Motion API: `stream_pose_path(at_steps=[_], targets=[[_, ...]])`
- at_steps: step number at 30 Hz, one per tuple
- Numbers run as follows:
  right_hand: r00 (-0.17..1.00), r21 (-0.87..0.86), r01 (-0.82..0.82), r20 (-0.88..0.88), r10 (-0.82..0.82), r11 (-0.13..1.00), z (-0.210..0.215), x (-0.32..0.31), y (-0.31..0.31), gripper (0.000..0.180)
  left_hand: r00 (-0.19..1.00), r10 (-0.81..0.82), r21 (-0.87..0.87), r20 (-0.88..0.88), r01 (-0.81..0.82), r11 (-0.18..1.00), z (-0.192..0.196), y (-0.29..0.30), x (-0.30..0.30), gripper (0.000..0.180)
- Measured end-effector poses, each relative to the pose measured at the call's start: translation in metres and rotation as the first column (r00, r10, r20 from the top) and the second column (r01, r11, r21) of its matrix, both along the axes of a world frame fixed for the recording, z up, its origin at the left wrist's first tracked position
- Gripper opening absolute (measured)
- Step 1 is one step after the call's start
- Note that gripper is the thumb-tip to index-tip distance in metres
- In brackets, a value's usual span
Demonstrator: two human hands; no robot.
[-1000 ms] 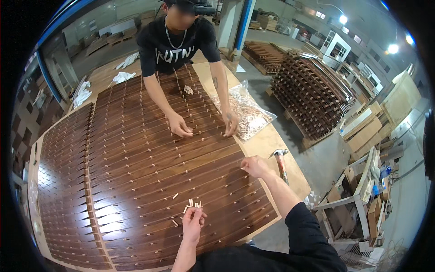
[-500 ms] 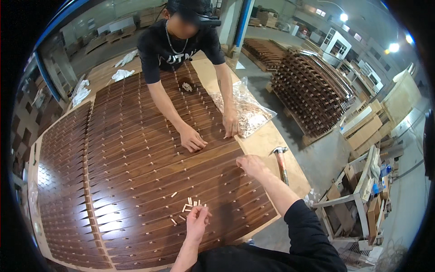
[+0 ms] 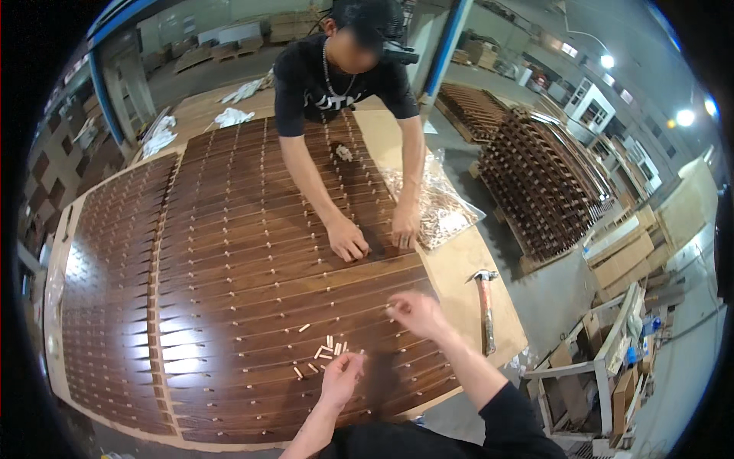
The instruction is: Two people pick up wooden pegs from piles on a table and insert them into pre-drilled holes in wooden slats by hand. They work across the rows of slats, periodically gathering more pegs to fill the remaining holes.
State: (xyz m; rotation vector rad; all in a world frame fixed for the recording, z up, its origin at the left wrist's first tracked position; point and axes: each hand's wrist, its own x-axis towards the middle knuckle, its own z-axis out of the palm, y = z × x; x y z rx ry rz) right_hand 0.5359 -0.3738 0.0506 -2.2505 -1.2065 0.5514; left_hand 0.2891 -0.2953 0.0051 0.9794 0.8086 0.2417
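Observation:
Dark brown wooden boards (image 3: 252,317) lie side by side, with rows of short pale wooden dowels standing in them. My left hand (image 3: 341,379) is closed in a pinch just nearer to me than a small loose pile of dowels (image 3: 339,349); a pale tip shows at its fingertips, seemingly a dowel. Over the boards' right part, my right hand (image 3: 418,314) pinches at a row of dowels, thumb and forefinger together. Whatever sits between those fingers is too small and blurred to make out.
Across the boards a co-worker leans in, both hands (image 3: 350,243) on the boards. A clear bag of dowels (image 3: 443,210) and a claw hammer (image 3: 486,310) lie on the table's right side. White gloves (image 3: 233,117) rest at the far left. Stacked slatted panels (image 3: 539,183) stand beyond.
My right hand has come nearer to me, away from the boards' right edge. My left hand stays beside the dowel pile. The whole view has shifted slightly.

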Motion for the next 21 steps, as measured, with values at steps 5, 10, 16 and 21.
stream_pose_path(at_steps=[5, 10, 16, 21], targets=[[0.841, 0.117, -0.284, -0.446, 0.306, 0.952, 0.001, -0.062, 0.005, 0.023, 0.99, -0.102, 0.339, -0.1, 0.131, 0.931, 0.005, 0.005, -0.001, 0.021], [0.748, 0.045, -0.135, -0.651, 0.132, 0.99, -0.007, -0.067, 0.008, 0.019, 0.988, -0.04, 0.335, -0.15, 0.089, 0.938, 0.012, 0.009, -0.001, 0.019], [0.736, 0.022, -0.11, -0.67, 0.097, 0.994, -0.01, -0.069, 0.009, 0.017, 0.988, -0.024, 0.435, -0.155, 0.09, 0.896, 0.002, 0.01, -0.004, 0.02], [0.911, 0.039, -0.022, -0.411, 0.036, 0.999, -0.01, -0.048, 0.025, 0.017, 0.997, 0.015, 0.366, -0.073, 0.012, 0.93, -0.001, 0.007, -0.009, 0.026]])
